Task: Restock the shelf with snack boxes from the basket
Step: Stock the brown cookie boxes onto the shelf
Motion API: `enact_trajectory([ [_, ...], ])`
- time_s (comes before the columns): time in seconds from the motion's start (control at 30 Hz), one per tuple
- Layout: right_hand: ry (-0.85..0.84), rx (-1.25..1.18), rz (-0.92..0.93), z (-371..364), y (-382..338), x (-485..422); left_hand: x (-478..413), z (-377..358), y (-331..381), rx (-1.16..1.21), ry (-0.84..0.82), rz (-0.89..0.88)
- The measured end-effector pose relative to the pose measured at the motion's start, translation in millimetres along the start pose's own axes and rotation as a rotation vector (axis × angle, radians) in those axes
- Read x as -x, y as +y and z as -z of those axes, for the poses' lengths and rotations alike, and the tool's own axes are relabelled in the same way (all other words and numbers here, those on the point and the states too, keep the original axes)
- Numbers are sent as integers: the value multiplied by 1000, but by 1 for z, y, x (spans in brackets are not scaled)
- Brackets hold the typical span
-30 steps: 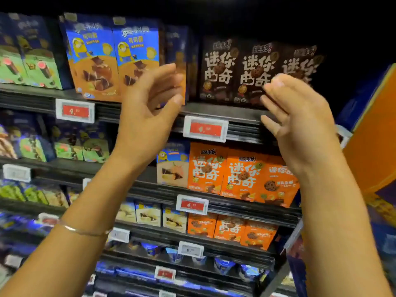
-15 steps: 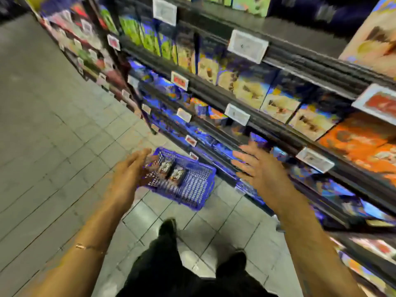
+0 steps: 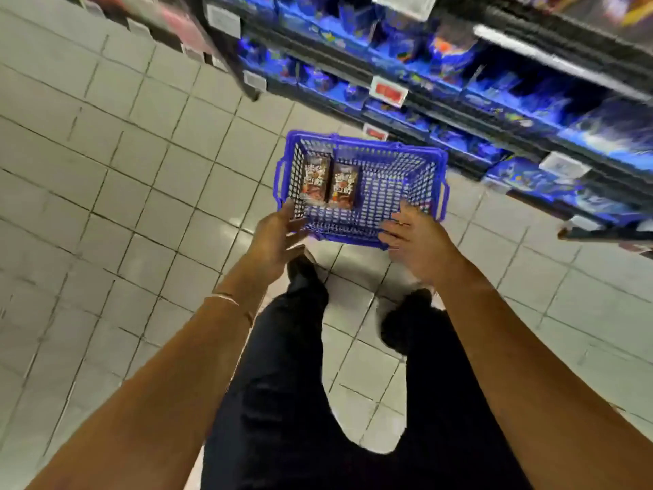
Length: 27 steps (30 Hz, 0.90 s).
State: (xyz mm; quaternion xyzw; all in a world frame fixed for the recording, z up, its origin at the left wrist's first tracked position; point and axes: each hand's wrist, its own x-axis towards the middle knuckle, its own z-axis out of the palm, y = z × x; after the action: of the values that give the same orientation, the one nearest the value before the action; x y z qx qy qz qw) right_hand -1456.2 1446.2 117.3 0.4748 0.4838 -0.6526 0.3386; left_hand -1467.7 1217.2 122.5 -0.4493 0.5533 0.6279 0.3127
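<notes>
- Blue mesh basket [image 3: 387, 187] sits on the pale tiled floor [image 3: 123, 171]. The shelf [image 3: 459, 100] runs just behind it and off to its right, packed with blue packets.
- Two brown snack boxes [image 3: 344, 185] lie flat, side by side, against the basket's left wall. The mesh to their right is bare.
- Red price tag [image 3: 387, 91] on a shelf edge behind the basket.
- Basket's near rim lies between both hands and the boxes.
- Left hand [image 3: 274, 242] is at the basket's near-left corner, fingers straight and spread, holding nothing. Thin bracelet [image 3: 229, 300] on that wrist.
- Right hand [image 3: 415, 242] is at the near-right corner, fingers spread and empty, covering part of the rim there.
- Dark trousers [image 3: 282, 383] and dark shoes [image 3: 304, 267] stand just on the near side of the basket.
- Half a second ago both hands were short of the basket, spread wide to either side. Now they overlap its near rim.
- A second ago the hands were up at the shelf, in front of brown boxes. The view has since tipped down to the floor.
- The boxes keep the same spot in the basket.
- Cannot tell whether any fingertip touches the basket.
- Box print is unreadable.
- Shelf goods are smeared by blur.
- Upper shelves are cut off by the top edge, and the shelf's far right by the side edge.
</notes>
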Motion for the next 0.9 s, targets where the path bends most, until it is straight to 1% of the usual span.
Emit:
enact_trajectory([
  [0.2, 14, 28, -76, -45, 40, -174, -161, 0, -38, 150, -27, 143],
  [0.3, 32, 48, -65, -53, 58, -269, -246, -11, -62, 208, -5, 213],
  [0.37, 95, 71, -21, -56, 67, -327, -297, -18, -68, 158, 35, 215],
  [0.43, 216, 131, 28, -58, 73, -381, -341, -24, -70, 179, -12, 243],
  [0.47, 276, 167, 61, -59, 77, -408, -361, -27, -70, 145, -45, 229],
  [0.53, 329, 232, 134, -60, 82, -453, -396, -36, -69, -99, -95, 123],
  [0.57, 321, 257, 142, -61, 83, -470, -410, -41, -70, -219, -86, 17],
  [0.63, 307, 311, 177, -63, 87, -499, -443, -50, -72, -413, 56, -299],
  [0.67, 319, 375, 210, -65, 88, -511, -456, -51, -73, -492, 131, -435],
  [0.7, 350, 466, 249, -67, 91, -521, -468, -53, -74, -556, 172, -518],
  [0.77, 406, 639, 344, -71, 94, -538, -483, -54, -74, -527, 162, -492],
  [0.8, 431, 673, 372, -71, 95, -545, -489, -55, -75, -494, 146, -460],
  [0.83, 450, 678, 377, -71, 94, -548, -491, -55, -75, -480, 152, -452],
  [0.9, 483, 597, 347, -68, 89, -551, -491, -56, -73, -464, 165, -458],
])
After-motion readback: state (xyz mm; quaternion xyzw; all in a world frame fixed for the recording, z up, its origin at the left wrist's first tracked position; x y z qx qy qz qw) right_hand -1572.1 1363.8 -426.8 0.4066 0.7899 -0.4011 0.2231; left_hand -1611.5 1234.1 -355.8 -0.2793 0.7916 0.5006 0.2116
